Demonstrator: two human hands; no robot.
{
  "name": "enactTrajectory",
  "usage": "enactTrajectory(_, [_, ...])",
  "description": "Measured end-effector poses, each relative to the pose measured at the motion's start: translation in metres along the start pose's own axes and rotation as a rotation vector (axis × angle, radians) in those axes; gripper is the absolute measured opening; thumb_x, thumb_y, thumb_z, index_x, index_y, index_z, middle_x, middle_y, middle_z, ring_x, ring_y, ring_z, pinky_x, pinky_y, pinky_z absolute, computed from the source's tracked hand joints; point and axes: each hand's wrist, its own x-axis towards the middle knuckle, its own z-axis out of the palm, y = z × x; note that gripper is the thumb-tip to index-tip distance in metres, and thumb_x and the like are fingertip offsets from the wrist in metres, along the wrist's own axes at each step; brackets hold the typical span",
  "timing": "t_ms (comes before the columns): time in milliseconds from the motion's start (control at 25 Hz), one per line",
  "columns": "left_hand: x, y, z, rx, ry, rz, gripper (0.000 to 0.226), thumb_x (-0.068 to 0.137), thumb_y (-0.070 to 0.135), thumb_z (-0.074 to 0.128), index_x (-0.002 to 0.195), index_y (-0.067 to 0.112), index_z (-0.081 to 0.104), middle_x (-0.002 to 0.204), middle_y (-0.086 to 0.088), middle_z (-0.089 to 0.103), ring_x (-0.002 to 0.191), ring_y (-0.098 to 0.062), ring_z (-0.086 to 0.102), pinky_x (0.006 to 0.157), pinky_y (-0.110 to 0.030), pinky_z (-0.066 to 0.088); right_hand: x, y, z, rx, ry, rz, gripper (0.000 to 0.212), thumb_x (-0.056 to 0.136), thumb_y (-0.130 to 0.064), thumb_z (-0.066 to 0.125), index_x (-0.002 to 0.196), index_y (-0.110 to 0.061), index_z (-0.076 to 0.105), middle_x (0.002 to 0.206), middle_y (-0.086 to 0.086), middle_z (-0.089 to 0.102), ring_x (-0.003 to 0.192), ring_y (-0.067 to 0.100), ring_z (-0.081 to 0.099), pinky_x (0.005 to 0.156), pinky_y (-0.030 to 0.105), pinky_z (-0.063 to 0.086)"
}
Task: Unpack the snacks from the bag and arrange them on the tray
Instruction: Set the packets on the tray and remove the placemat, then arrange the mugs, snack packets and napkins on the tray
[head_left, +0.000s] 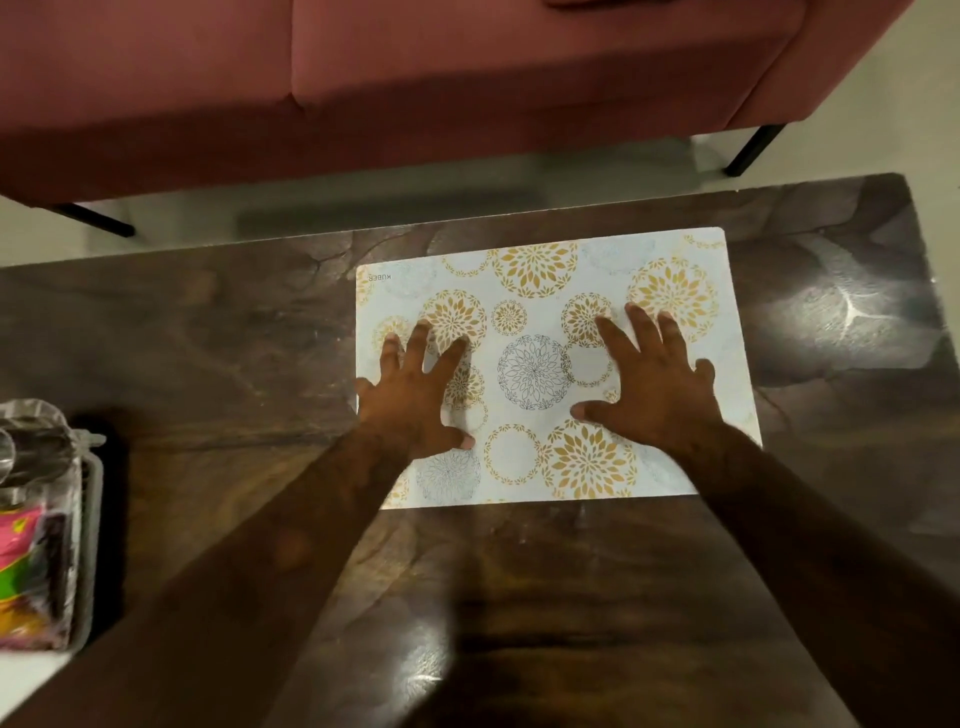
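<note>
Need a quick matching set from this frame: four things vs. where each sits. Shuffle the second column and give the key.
Things:
1. left hand
2. right hand
3. bag of snacks
4. pink sofa

Places:
A. far left edge of the view, on the table
B. beyond the table's far edge
C. flat on the right half of the placemat
D. flat on the left part of the placemat

Pairs: 1-D, 2-C, 3-A, 4-B

Dim, glare on table (852, 312), blurred edges, wide-angle bending
</note>
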Motion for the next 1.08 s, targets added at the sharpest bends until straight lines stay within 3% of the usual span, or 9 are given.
enactTrajectory(400, [0.016, 0.004, 0.002, -0.097, -0.011, 0.029, 0.125, 0.064, 0.065, 0.081, 0.156, 0.046, -0.001, 0.167, 0.001, -0.023, 0.152, -0.040, -0.017, 0.110, -0.076, 0.018, 0.007, 0.008, -0.004, 0.019, -0.035, 0.082, 0.120, 0.066, -0.072, 0.076, 0.159, -0.041, 0.005, 0.171, -0.006, -0.009, 0.157, 0.030, -0.007, 0.114, 0.074, 0.018])
enactTrajectory(520, [0.003, -0.001, -0.005, -0.148, 0.053, 0.032, 0.113, 0.071, 0.066, 0.074, 0.158, 0.040, 0.006, 0.169, -0.001, -0.007, 0.155, -0.034, -0.001, 0.112, -0.071, 0.022, -0.001, -0.006, -0.011, 0.013, -0.011, 0.100, 0.117, 0.068, -0.071, 0.075, 0.159, -0.039, 0.009, 0.171, -0.003, -0.006, 0.157, 0.029, -0.003, 0.117, 0.069, 0.014])
enactTrajectory(600, [-0.012, -0.008, -0.007, -0.191, 0.148, 0.041, 0.092, 0.080, 0.055, 0.070, 0.155, 0.031, 0.021, 0.166, -0.005, 0.015, 0.150, -0.033, 0.022, 0.108, -0.064, 0.036, -0.012, -0.021, -0.015, 0.019, 0.061, 0.069, 0.107, 0.073, -0.067, 0.074, 0.158, -0.037, 0.018, 0.171, -0.001, 0.006, 0.157, 0.031, 0.008, 0.115, 0.068, 0.020])
enactTrajectory(680, [-0.041, -0.037, -0.005, -0.261, 0.226, 0.018, 0.064, 0.087, 0.040, 0.063, 0.144, 0.023, 0.039, 0.149, -0.006, 0.039, 0.133, -0.031, 0.044, 0.096, -0.053, 0.049, -0.028, -0.059, -0.008, 0.043, 0.116, -0.022, 0.090, 0.080, -0.057, 0.073, 0.155, -0.033, 0.030, 0.168, 0.003, 0.024, 0.153, 0.032, 0.024, 0.113, 0.066, 0.032])
enactTrajectory(800, [-0.088, -0.110, -0.006, -0.338, 0.262, -0.032, 0.032, 0.088, 0.031, 0.057, 0.119, 0.023, 0.057, 0.120, -0.002, 0.059, 0.109, -0.027, 0.059, 0.086, -0.044, 0.053, -0.059, -0.149, 0.010, 0.239, 0.095, -0.136, 0.065, 0.088, -0.034, 0.071, 0.148, -0.029, 0.047, 0.156, 0.003, 0.047, 0.142, 0.032, 0.044, 0.110, 0.056, 0.040])
enactTrajectory(920, [-0.142, -0.204, -0.002, -0.455, 0.237, -0.091, 0.021, 0.086, 0.032, 0.058, 0.106, 0.026, 0.062, 0.108, 0.003, 0.066, 0.100, -0.022, 0.063, 0.085, -0.042, 0.055, -0.086, -0.264, 0.038, 0.364, -0.058, -0.257, 0.053, 0.089, -0.021, 0.071, 0.139, -0.030, 0.055, 0.143, 0.000, 0.057, 0.126, 0.028, 0.058, 0.105, 0.046, 0.045])
enactTrajectory(1080, [-0.204, -0.314, 0.011, -0.535, 0.326, -0.199, 0.020, 0.085, 0.024, 0.058, 0.102, 0.026, 0.067, 0.103, 0.000, 0.072, 0.101, -0.025, 0.066, 0.081, -0.037, 0.054, -0.101, -0.408, 0.082, 0.453, -0.284, -0.374, 0.043, 0.089, -0.007, 0.066, 0.125, -0.030, 0.062, 0.114, -0.007, 0.065, 0.095, 0.001, 0.062, 0.087, 0.022, 0.050])
